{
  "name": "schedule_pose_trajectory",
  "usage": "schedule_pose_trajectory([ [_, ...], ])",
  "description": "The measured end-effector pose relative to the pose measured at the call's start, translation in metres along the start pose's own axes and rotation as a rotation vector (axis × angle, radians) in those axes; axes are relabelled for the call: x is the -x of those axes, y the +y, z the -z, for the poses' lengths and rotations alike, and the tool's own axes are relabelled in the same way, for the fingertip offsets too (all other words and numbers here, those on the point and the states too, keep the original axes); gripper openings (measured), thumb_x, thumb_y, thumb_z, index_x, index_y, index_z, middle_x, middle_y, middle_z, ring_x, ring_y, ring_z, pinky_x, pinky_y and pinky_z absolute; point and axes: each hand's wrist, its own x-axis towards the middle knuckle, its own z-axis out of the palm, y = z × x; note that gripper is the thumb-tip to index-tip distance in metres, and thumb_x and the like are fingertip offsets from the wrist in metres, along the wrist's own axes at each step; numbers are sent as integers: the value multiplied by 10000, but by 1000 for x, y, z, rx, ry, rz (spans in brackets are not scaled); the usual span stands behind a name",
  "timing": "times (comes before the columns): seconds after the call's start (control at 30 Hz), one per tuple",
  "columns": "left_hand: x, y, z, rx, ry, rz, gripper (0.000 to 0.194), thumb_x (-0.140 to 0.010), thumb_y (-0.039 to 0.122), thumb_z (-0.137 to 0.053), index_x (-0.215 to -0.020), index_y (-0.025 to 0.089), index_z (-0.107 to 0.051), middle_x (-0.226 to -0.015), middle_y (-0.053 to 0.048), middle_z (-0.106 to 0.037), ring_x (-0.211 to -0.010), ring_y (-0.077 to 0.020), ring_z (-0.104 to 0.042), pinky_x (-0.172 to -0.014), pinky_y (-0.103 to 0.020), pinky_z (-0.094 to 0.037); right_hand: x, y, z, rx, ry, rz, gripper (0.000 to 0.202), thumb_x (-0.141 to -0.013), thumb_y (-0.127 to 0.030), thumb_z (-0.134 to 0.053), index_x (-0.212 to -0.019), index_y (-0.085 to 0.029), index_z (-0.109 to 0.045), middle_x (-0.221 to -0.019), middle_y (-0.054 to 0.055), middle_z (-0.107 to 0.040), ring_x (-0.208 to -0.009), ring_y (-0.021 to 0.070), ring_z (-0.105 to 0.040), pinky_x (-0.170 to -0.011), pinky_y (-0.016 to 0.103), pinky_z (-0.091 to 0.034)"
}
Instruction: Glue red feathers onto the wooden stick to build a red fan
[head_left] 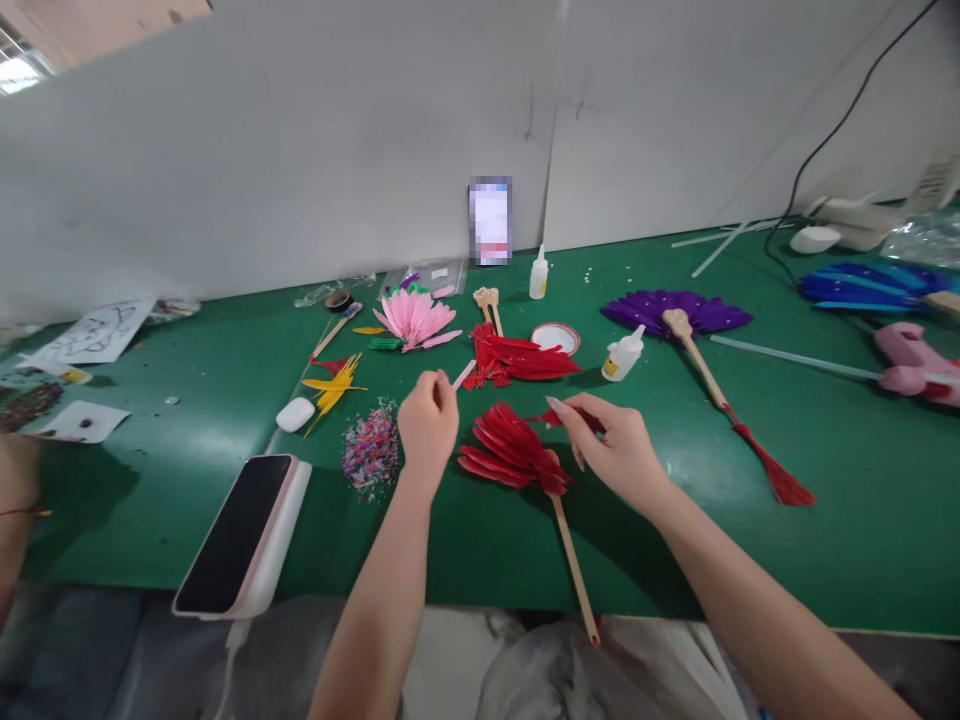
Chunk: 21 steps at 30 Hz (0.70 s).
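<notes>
My left hand (429, 428) is closed on a short pale stick (464, 375), whose tip points up and right. My right hand (616, 445) pinches a red feather (546, 418) between thumb and fingers. Below and between both hands lies a half-spread red feather fan (511, 447) with a wooden handle (574, 560) reaching past the table's front edge. Behind it is a pile of loose red feathers (517, 358). A shallow white dish with a red rim (556, 339) touches that pile. Left of my left wrist sits a heap of tiny coloured bits (372, 450).
White bottles (622, 354) (538, 274) stand behind. Right lie a purple feather fan (679, 318), a blue one (870, 287) and a pink glue gun (915, 365). Left are pink feathers (417, 318), yellow feathers (334, 390) and a phone (236, 535). Another person's arm (16, 510) enters far left.
</notes>
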Motion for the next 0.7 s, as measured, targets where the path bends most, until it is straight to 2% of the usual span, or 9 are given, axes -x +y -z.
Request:
schedule_pose_trajectory([
  [0.07,-4,-10,9,-99,15,73,263,-840,323,-396,-635,186,-487,-524,14,-461,-502,-119,-426,-521,-228,-266,-1,2,-1,-63,29,-20,371,-837,-498,-442,-689,-185,-576,-373,-53,-428,-318,101,-417,-382,224,-353],
  [0.27,3,-41,34,-238,-134,303,212,-769,356,-484,-637,200,-536,-554,-11,-558,-559,-173,-508,-517,-243,-299,-6,8,-4,-205,42,-84,396,-799,-535,-479,-703,-169,-597,-351,-58,-423,-284,95,-400,-345,220,-339],
  [0.33,6,-50,38,-264,-99,338,215,-787,351,-458,-679,198,-564,-599,-31,-579,-606,-190,-525,-532,-254,-316,-6,8,-4,-243,44,-96,370,-774,-531,-521,-710,-172,-587,-370,-57,-444,-279,93,-394,-332,222,-331],
  [0.5,7,-60,39,-334,71,184,332,-845,323,-348,-708,164,-606,-715,-98,-558,-794,-242,-519,-691,-324,-383,-6,5,1,-315,-16,-113,316,-739,-485,-591,-713,-170,-586,-396,-56,-477,-311,97,-441,-370,221,-375],
  [0.6,4,-60,39,-369,181,127,246,-794,342,-457,-715,162,-604,-758,-99,-546,-909,-273,-486,-828,-392,-366,-8,8,3,-339,-107,-100,339,-780,-481,-539,-744,-154,-618,-432,-28,-526,-382,112,-510,-423,223,-423],
  [0.7,2,-54,39,-301,221,110,218,-757,364,-523,-778,164,-605,-802,-84,-558,-906,-263,-489,-852,-403,-367,-10,13,3,-346,-153,-74,354,-829,-465,-472,-790,-148,-625,-492,4,-584,-444,116,-553,-454,215,-441],
])
